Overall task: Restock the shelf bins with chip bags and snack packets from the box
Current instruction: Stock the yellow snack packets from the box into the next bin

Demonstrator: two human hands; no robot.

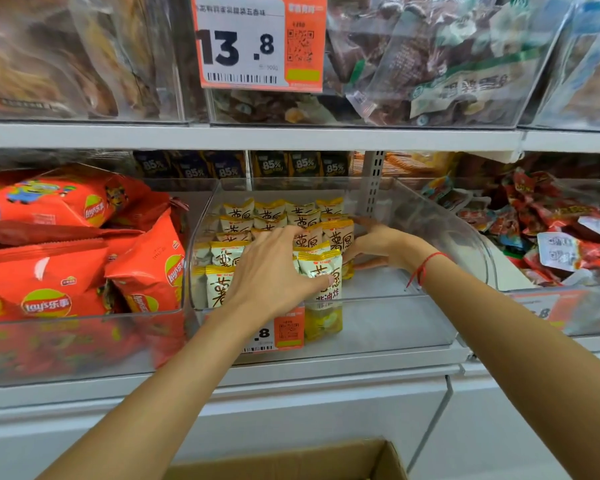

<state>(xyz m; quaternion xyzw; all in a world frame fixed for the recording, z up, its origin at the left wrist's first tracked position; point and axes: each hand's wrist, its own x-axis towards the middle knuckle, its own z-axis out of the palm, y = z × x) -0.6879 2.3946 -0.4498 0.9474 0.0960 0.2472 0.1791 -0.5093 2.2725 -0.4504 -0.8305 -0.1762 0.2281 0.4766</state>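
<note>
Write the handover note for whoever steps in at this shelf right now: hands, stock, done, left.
Left hand: open, fingers spread over the front rows of yellow-and-white snack packets in the clear middle bin.
Right hand: open, flat against the right side of the packet block.
Done: packets stand in rows filling the bin's left part; the left bin holds red chip bags.
Left: the middle bin's right part is bare; the cardboard box sits below, contents not visible.

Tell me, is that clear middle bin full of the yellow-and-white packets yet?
Not full. The yellow-and-white packets fill only the left part of the clear bin; its right side shows bare floor.
</note>
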